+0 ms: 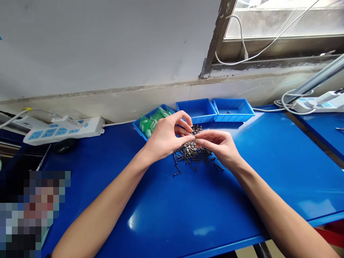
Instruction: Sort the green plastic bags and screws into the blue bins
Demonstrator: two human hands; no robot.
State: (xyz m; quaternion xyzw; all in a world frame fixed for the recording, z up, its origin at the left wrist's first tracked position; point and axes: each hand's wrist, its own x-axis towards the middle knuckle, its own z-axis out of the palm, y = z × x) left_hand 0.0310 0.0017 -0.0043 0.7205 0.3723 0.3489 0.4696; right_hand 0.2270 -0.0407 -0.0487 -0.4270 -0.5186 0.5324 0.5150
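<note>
glossy blue table point(268, 172), grey wall point(107, 43)

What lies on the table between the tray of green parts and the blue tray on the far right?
In the head view, one more blue tray sits between the tray of green parts and the far-right tray; it looks empty.
</note>
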